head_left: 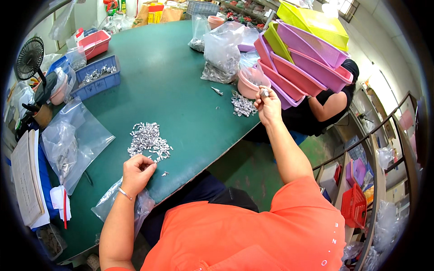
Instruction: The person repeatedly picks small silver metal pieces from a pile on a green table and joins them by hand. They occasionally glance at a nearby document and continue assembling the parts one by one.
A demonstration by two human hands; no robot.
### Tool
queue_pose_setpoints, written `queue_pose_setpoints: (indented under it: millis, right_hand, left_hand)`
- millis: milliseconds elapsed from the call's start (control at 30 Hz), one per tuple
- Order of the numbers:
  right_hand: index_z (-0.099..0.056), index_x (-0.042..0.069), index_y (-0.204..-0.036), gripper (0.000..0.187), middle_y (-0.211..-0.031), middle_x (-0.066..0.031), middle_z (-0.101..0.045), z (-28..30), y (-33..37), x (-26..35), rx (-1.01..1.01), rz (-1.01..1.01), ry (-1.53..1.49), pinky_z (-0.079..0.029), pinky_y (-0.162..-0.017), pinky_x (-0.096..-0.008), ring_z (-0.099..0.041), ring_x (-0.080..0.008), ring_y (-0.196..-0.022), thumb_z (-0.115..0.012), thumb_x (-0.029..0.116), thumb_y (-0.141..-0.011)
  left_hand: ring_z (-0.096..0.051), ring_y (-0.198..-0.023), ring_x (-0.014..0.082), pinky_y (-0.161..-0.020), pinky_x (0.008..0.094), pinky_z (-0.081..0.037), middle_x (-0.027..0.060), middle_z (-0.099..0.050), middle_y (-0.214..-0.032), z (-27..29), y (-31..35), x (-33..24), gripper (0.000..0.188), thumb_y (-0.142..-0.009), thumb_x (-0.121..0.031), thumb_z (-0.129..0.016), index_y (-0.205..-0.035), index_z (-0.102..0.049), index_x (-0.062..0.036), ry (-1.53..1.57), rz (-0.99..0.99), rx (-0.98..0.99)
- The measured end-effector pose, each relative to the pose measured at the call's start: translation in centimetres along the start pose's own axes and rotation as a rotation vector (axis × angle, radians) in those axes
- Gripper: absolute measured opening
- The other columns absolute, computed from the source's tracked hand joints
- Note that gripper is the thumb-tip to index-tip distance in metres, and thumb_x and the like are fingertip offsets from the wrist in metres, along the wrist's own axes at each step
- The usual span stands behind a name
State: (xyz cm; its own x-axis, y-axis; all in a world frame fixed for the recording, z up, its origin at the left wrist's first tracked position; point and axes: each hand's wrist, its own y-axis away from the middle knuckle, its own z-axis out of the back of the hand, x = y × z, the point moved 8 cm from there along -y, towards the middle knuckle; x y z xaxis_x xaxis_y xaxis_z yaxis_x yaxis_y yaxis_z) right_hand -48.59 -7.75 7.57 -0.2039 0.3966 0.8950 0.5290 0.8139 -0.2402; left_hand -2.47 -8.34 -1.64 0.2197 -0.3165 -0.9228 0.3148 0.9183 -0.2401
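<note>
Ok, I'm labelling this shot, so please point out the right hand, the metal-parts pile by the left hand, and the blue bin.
Right hand (270,109): head view, on the back of the hand.
Metal-parts pile (147,137): head view, on its middle.
Blue bin (101,85): head view, on its near side wall.

Bright orange-red shirt (244,235) across 5 to 6 o'clock, creased, with a short right sleeve (294,194) at 4 o'clock ending on the upper arm; small white lettering (332,244) runs down the cloth between 4 and 5 o'clock. Left hand (138,174) bare, a slim silver-toned bracelet (125,193) round its wrist at 8 o'clock; right hand (270,108), at 2 o'clock, and its forearm likewise bare. Dark navy cloth (199,185) at the lap, about 7 o'clock, cut unclear.
</note>
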Motion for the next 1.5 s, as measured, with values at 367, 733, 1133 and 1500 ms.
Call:
queue_pose_setpoints:
  millis: [367, 733, 1133, 1500]
  right_hand:
    - [-0.065, 0.005, -0.104, 0.011, -0.076, -0.0034, -0.063, -4.1, 1.4, -1.3, 0.105, -0.065, 0.067, -0.046, -0.053, -0.0240, -0.053, -0.0088, -0.058, -0.062, 0.012, -0.097]
    - [-0.063, 0.003, -0.101, 0.012, -0.070, -0.0019, -0.058, -13.0, 5.0, -4.5, 0.338, -0.325, 0.026, -0.040, -0.053, -0.0256, -0.049, -0.0093, -0.056, -0.057, 0.012, -0.096]
    - [-0.065, 0.006, -0.102, 0.011, -0.073, -0.0012, -0.061, -11.6, 4.2, -5.1, 0.307, -0.290, 0.025, -0.042, -0.053, -0.0243, -0.051, -0.0077, -0.057, -0.064, 0.014, -0.096]
    - [-0.066, 0.007, -0.103, 0.012, -0.075, -0.0016, -0.063, -8.1, 3.7, -4.7, 0.206, -0.226, 0.128, -0.044, -0.052, -0.0229, -0.054, -0.0069, -0.059, -0.066, 0.015, -0.094]
  left_hand:
    - [-0.056, -0.061, 0.0084, -0.056, 0.0234, -0.045, 0.0039, -0.062, -0.073, 0.0, 0.1, -0.4, 0.008, -0.077, -0.004, -0.075, -0.076, -0.068, 0.0008, -0.019, 0.007, 0.000]
    - [-0.057, -0.063, 0.0083, -0.057, 0.0235, -0.047, 0.0042, -0.063, -0.076, 0.1, 0.1, -0.6, 0.008, -0.078, -0.005, -0.074, -0.079, -0.070, 0.0010, -0.010, 0.027, 0.017]
    - [-0.055, -0.063, 0.0071, -0.057, 0.0225, -0.045, 0.0028, -0.062, -0.076, -0.2, 0.0, -0.8, 0.008, -0.079, -0.005, -0.074, -0.078, -0.070, 0.0012, 0.009, 0.021, 0.037]
    - [-0.057, -0.061, 0.0079, -0.056, 0.0231, -0.047, 0.0041, -0.063, -0.074, 0.2, 0.1, -0.7, 0.008, -0.078, -0.004, -0.074, -0.077, -0.069, 0.0009, -0.016, 0.023, 0.021]
